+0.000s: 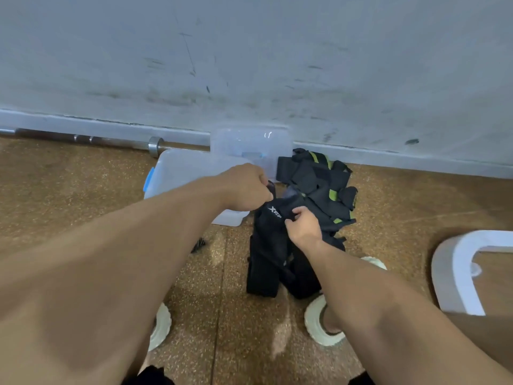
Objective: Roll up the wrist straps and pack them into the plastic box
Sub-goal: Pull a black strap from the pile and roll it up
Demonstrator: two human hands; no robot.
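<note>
We stood on speckled brown floor [111, 176] by a scuffed wall [249, 51]; our left hand [244, 187] and right hand [302, 226] each pinched the black strap [266, 245].

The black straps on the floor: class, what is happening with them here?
A person leans over a pile of black wrist straps by the wall. The left hand and right hand both pinch the top of one black strap, whose length hangs down unrolled. The clear plastic box stands open behind, its lid beside it.
</note>
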